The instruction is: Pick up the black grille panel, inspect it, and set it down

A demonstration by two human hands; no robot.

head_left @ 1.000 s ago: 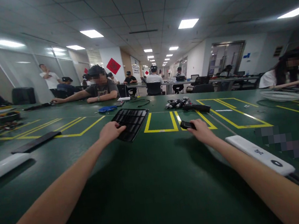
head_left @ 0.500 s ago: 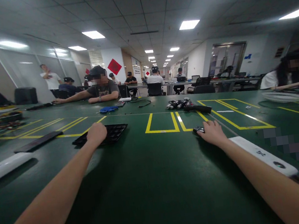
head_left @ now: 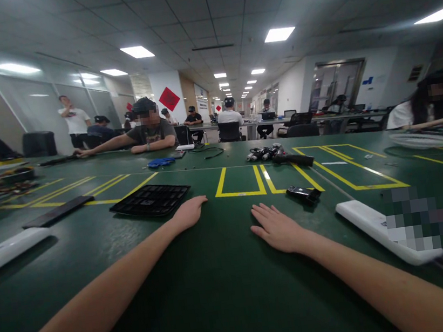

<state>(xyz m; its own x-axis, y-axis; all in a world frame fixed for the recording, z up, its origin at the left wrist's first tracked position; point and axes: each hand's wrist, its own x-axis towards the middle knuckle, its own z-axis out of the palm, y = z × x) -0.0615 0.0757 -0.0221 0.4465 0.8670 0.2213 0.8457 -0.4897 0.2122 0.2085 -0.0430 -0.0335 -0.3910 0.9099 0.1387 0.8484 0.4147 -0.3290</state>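
Note:
My left hand (head_left: pixel 189 212) lies flat and empty on the green table (head_left: pixel 227 274), fingers stretched out, just right of a black gridded tray (head_left: pixel 150 200). My right hand (head_left: pixel 276 229) also rests flat and open on the table, palm down. A small black device (head_left: pixel 302 193) lies a short way beyond and to the right of the right hand, apart from it. Neither hand touches the tray or the device.
Yellow taped boxes (head_left: pixel 240 181) mark the table. A white bar (head_left: pixel 385 230) lies at the right, another white bar (head_left: pixel 8 249) and a black strip (head_left: pixel 58 211) at the left. Black and silver parts (head_left: pixel 272 154) lie farther back. Other people sit across (head_left: pixel 147 129) and at the right (head_left: pixel 429 103).
My left hand let go of the black tray after moving it left and came back to the middle. My right hand put the small black device down and drew back, now flat.

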